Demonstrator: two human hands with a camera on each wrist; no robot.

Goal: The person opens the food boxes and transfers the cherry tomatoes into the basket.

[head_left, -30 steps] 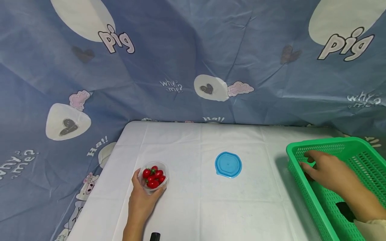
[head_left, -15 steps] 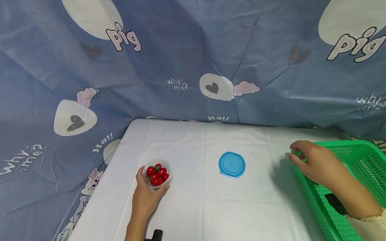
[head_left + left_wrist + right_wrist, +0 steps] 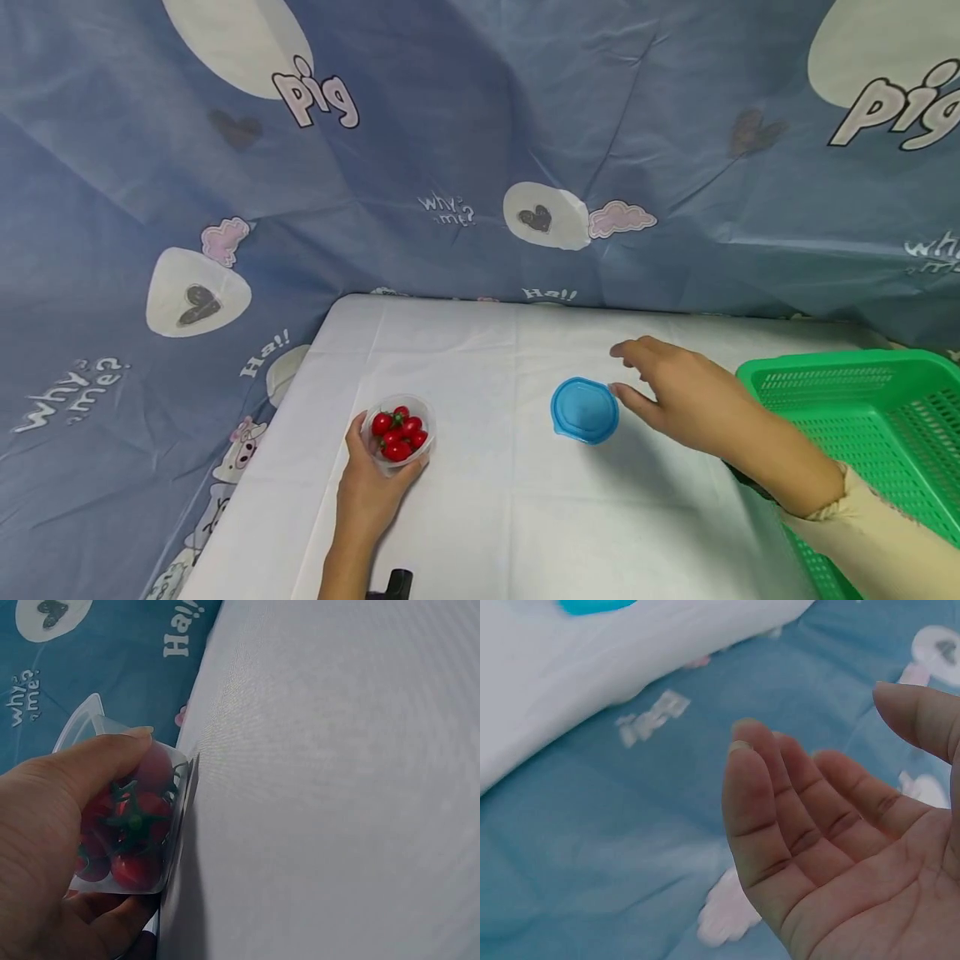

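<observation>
My left hand [image 3: 371, 492] grips a small clear plastic tub [image 3: 422, 410] from its near left side, thumb and fingers around the wall. Several red cherry tomatoes [image 3: 397, 450] with green stems fill it; the left wrist view shows the tomatoes [image 3: 139, 825] through the tub wall, beside the thumb. A round blue lid [image 3: 585, 410] with a small tab lies flat on the white cloth, right of the tub. Over the table just right of the lid, my right hand [image 3: 678, 392] hovers with thumb and fingers apart. In the right wrist view that hand [image 3: 855, 847] holds nothing, its fingers gently bent.
A green perforated plastic basket [image 3: 840, 363] stands at the table's right side, partly behind my right forearm. White cloth [image 3: 480, 533] covers the table. A blue printed curtain [image 3: 450, 150] hangs behind it and to the left. A small black object [image 3: 401, 583] shows beside my left wrist.
My right hand has come out of the green basket and moved left toward the blue lid. My left hand keeps hold of the tub. The head view has shifted slightly right.
</observation>
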